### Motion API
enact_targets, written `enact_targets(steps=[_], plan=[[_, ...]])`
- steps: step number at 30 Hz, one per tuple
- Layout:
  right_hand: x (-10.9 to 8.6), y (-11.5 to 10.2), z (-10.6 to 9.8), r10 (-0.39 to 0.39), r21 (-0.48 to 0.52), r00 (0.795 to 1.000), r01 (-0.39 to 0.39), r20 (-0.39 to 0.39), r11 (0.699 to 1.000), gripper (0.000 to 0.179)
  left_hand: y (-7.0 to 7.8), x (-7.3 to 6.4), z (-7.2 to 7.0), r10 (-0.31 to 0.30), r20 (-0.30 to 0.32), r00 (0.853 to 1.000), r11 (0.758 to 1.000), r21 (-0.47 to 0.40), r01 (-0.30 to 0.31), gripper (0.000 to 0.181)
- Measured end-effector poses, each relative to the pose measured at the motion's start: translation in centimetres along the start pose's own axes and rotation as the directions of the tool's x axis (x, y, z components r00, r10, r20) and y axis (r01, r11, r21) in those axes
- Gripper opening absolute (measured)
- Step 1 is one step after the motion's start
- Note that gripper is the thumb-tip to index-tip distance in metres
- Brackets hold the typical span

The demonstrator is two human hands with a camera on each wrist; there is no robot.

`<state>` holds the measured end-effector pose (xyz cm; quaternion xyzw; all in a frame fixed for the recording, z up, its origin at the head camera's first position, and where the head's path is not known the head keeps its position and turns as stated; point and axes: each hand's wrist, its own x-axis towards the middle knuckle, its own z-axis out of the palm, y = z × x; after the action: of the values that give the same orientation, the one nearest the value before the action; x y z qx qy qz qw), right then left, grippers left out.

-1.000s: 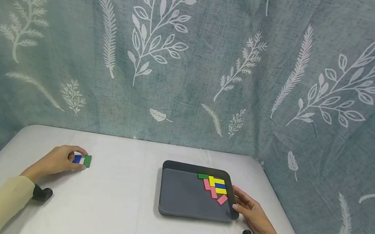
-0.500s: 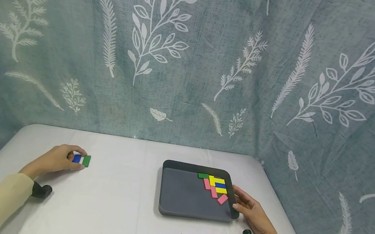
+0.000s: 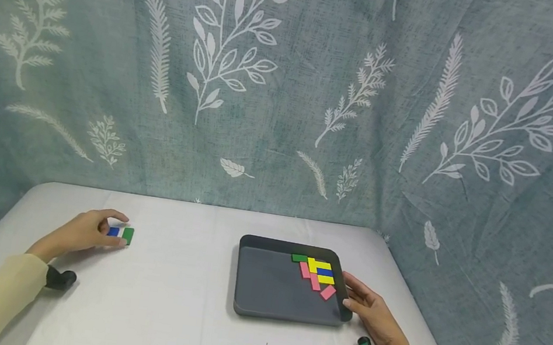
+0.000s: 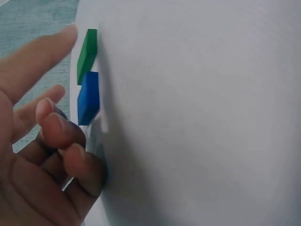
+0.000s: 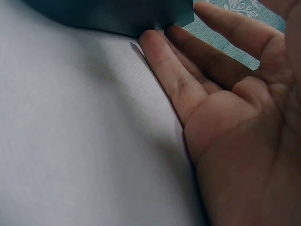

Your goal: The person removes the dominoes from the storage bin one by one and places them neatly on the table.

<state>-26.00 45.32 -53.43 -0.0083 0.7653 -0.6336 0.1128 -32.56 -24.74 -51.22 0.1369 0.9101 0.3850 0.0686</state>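
At the table's left side, my left hand [image 3: 79,234] lies over a green block [image 3: 128,236] and a blue block [image 3: 113,231] set side by side. Its index finger is raised off the green block, while the thumb tip sits right at that block's near edge. In the left wrist view, the index fingertip [image 4: 70,34] stands apart from the green block [image 4: 87,56], and the other fingers curl loosely below the blue block [image 4: 89,98]. My right hand [image 3: 375,316] touches the right wall of a dark grey tray [image 3: 259,313] with relaxed fingers, thumb at its rim.
Inside the tray, toward its back right, several flat blocks lie grouped: a green one [image 3: 299,258], yellow ones [image 3: 325,280], a blue one [image 3: 325,272] and pink ones [image 3: 328,292]. White cloth covers the table [image 3: 170,287]; a patterned curtain [image 3: 275,184] hangs behind it.
My left index finger has lifted away from the green block, which it touched earlier; the green block has shifted slightly left toward the blue one. The right hand and the tray stay in place.
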Motion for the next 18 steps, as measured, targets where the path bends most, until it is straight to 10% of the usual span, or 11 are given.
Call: enact_targets(steps=[18], plan=[[0.3,0.2,-0.2,-0.021,-0.012,1.0,0.021,0.013,1.0,0.075,6.3,2.4,3.1,0.134,0.026,0.991,0.933,-0.34,-0.117,0.053]])
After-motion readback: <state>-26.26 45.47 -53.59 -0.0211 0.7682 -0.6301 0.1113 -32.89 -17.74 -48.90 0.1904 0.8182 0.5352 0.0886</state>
